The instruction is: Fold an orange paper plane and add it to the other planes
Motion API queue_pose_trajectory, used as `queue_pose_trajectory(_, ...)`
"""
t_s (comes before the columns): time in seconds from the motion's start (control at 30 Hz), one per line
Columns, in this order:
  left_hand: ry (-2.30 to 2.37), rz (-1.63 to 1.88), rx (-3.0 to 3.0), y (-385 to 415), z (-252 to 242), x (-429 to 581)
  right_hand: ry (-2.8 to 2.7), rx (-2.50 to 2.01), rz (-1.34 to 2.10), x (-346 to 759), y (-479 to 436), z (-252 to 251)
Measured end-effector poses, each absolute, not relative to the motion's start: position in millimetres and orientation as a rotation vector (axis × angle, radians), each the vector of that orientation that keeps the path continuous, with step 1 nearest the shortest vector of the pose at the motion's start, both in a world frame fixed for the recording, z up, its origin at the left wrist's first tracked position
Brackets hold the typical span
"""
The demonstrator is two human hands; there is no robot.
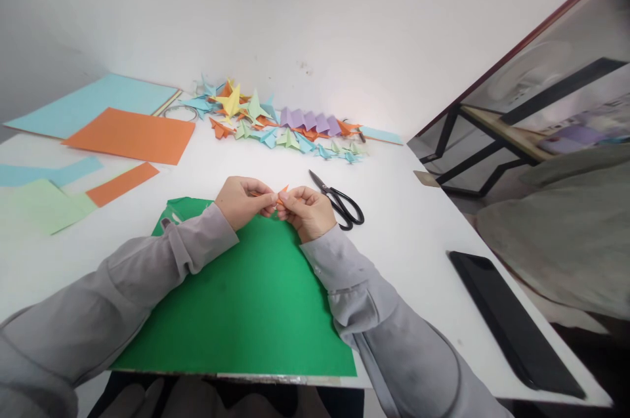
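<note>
My left hand [242, 200] and my right hand [308, 210] meet above the far edge of a green mat [246, 313]. Both pinch a small folded orange paper piece [281, 193] between their fingertips; only its tip shows. Grey sleeves cover both forearms. Black scissors [339, 201] lie on the white table [403, 234] just right of my right hand.
A row of folded paper figures [275, 123] in several colours lies at the back by the wall. Orange sheet [132, 136], light blue sheet [93, 103], a pale green sheet [44, 208] and strips sit at left. A black phone [512, 323] lies at the right edge.
</note>
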State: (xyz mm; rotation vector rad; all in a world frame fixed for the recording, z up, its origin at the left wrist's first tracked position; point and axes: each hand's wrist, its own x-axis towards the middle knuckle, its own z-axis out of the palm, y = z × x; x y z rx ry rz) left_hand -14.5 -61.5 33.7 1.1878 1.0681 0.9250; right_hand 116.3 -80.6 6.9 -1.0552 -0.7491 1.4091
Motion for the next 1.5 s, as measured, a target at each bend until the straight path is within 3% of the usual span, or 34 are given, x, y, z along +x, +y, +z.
queue_pose_trajectory(0.63, 0.99, 0.911, 1.084, -58.9, 28.0, -16.2, -0.919, -1.023, 1.257, 118.9, -79.2, 0.3)
queue_pose_trajectory(0.9, 0.926, 0.909, 0.982, -56.5, 26.0, -19.6, -0.845, -0.966, 1.507, 124.8, -80.2, 8.6)
queue_pose_trajectory(1.5, 0.87, 0.957, 0.995, -59.2, 26.5, -18.0, -0.911, -0.93, 1.34, 124.8, -80.2, 8.1)
